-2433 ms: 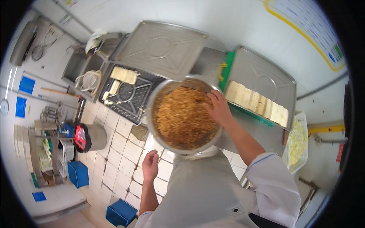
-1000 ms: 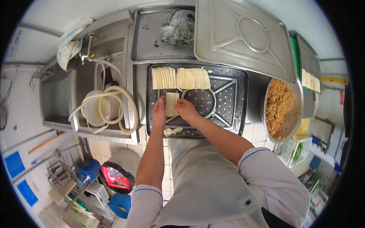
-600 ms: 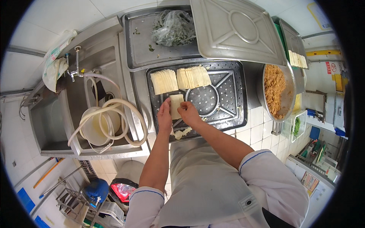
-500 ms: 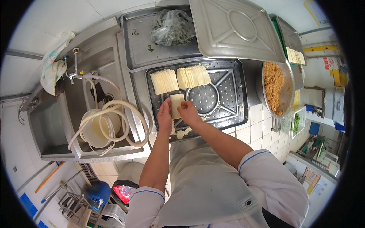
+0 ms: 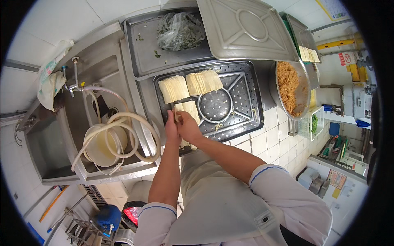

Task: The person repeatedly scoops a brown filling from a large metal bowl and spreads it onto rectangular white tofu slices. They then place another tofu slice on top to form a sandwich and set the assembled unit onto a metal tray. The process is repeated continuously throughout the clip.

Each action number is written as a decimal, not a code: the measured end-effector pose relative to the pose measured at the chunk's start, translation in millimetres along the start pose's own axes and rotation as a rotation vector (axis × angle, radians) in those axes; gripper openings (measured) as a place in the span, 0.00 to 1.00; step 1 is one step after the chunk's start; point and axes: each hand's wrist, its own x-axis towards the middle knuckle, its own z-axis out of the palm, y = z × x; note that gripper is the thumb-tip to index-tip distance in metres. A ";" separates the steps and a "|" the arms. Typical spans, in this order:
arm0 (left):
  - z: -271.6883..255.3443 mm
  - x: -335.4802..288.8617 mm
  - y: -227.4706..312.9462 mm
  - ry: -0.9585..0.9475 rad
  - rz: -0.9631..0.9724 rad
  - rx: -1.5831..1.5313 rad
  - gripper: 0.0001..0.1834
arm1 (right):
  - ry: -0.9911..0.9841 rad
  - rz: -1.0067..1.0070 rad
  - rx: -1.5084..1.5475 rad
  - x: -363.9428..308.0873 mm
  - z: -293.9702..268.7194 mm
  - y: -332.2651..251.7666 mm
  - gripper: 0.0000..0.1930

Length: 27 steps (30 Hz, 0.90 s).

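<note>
A black perforated tray in front of me bears two fanned stacks of thin cream-coloured rectangular sheets, one at the far left and one beside it. Nearer to me lies a smaller pile of cream sheets, at whose left edge both hands meet. My left hand is closed along that edge, its fingers pointing away from me. My right hand reaches across and pinches the same edge close to the left fingers. The fingertips partly hide the edge. Pale scraps lie below my wrists.
A large metal bowl of orange-brown crumbly filling stands at right. Behind are a grey tray with a bag of dark greens and a propped metal tray. At left is a steel sink with a coiled hose over a bucket.
My right hand has moved left, from the right side of the pale piece to its left edge beside my left hand. The view has shifted slightly.
</note>
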 end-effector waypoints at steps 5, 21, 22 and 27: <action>-1.9 -13.2 2.3 -0.132 0.008 -0.213 0.27 | -0.123 -0.273 -0.017 -15.1 -18.8 -25.4 0.21; 250.4 -108.4 -26.5 -0.812 0.113 -0.409 0.35 | 0.519 0.121 -0.366 -47.6 -525.7 169.6 0.22; 270.1 -107.0 -43.8 -0.833 0.121 -0.367 0.35 | 0.476 0.172 -0.547 -41.5 -563.1 201.1 0.20; 356.5 -97.9 -145.4 -0.809 0.112 -0.251 0.36 | 0.005 0.229 -0.911 14.6 -682.9 329.2 0.12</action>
